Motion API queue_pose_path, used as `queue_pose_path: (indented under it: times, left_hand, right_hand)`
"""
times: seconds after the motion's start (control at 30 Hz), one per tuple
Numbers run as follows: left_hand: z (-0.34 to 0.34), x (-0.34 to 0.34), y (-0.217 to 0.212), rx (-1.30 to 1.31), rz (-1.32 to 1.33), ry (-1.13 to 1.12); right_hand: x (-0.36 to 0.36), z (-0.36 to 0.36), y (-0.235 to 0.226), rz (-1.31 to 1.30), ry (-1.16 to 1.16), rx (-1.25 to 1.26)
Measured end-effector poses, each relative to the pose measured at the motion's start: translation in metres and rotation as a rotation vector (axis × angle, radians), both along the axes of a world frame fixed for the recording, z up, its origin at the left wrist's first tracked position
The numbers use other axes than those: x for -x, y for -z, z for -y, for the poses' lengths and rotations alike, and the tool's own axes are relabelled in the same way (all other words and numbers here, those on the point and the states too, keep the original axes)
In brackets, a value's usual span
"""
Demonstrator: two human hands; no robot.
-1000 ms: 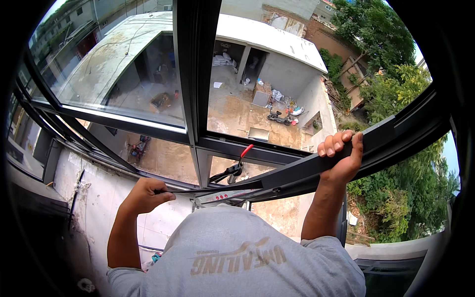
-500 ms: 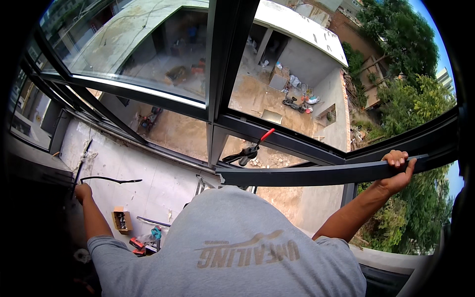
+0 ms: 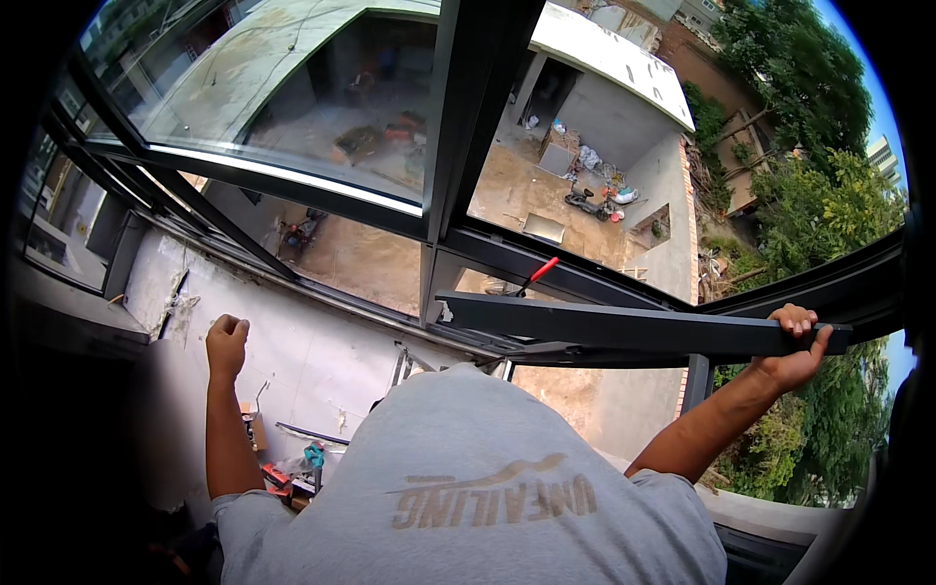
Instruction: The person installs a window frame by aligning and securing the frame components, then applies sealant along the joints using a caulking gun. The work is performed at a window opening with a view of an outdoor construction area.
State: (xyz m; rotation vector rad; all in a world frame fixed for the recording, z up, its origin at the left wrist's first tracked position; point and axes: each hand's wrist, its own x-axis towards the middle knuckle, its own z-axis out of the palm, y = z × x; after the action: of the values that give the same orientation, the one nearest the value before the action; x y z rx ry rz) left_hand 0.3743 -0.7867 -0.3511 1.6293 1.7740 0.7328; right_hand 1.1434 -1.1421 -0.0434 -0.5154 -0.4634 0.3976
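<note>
My right hand (image 3: 798,346) grips a long dark grey metal profile (image 3: 624,327) near its right end, fingers over the top and thumb below. The profile slants across the window corner; its left end, with a small pale torn patch, is raised in front of the dark upright post (image 3: 450,146). On the left, my left hand (image 3: 226,346) is raised above the white floor, closed, and nothing shows in it. A red-handled tool (image 3: 541,273) stands behind the profile, its lower part hidden.
Glass panes in dark frames surround the corner, with a yard and a scooter (image 3: 588,202) beyond. On the white floor (image 3: 283,341) lie a cardboard box (image 3: 255,429), partly behind my left arm, a teal power tool (image 3: 314,456) and a thin dark strip (image 3: 312,432).
My left hand has risen and moved right; the curved black strip it held is out of sight. The profile's left end has lifted, now covering the lower part of the red-handled tool.
</note>
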Motion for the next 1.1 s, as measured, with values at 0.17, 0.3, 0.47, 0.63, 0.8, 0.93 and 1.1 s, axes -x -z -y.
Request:
queue_pose_path:
  times: [0.17,0.3,0.47,0.63,0.8,0.93,1.1]
  left_hand:
    - [0.082,-0.222,-0.082,0.31,0.77,0.438]
    - [0.11,-0.284,-0.09,0.283,0.991,0.477]
    - [0.1,-0.297,-0.085,0.242,0.854,0.385]
    - [0.094,-0.299,-0.078,0.171,0.791,0.371]
    - [0.089,-0.298,-0.081,0.145,0.684,0.37]
    - [0.086,-0.298,-0.09,0.133,0.528,0.38]
    - [0.087,-0.298,-0.085,-0.153,0.237,0.398]
  right_hand:
    - [0.018,-0.019,0.011,-0.039,0.084,0.032]
    - [0.033,-0.024,0.018,-0.03,0.096,0.059]
    - [0.038,-0.028,0.029,-0.009,0.021,0.028]
    - [0.054,-0.031,0.027,-0.003,-0.003,-0.043]
    - [0.062,-0.034,0.025,0.078,-0.155,-0.122]
    - [0.074,-0.04,0.017,0.126,-0.226,-0.164]
    - [0.088,-0.049,0.012,0.159,-0.217,-0.174]
